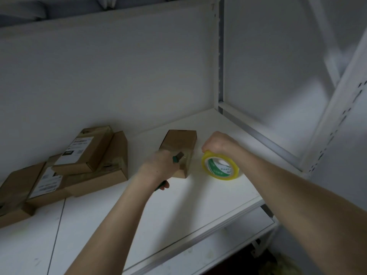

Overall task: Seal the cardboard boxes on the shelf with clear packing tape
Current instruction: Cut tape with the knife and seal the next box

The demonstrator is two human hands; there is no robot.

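A small brown cardboard box [179, 144] lies on the white shelf [198, 195], a little right of centre. My left hand [158, 167] grips a green-handled utility knife [178, 157], its tip over the near end of that box. Just right of the box stands a roll of clear tape [219, 166] with a yellowish rim and a green-and-white core. My right hand [218, 143] holds the roll at its top edge, fingers curled over it. I cannot make out any strip of tape between roll and box.
A pile of several brown cardboard boxes [89, 155], some with white shipping labels, lies at the left of the shelf. A white back panel [119, 76] and a metal upright [221, 56] close off the rear. A lower shelf [218, 245] shows below the front edge.
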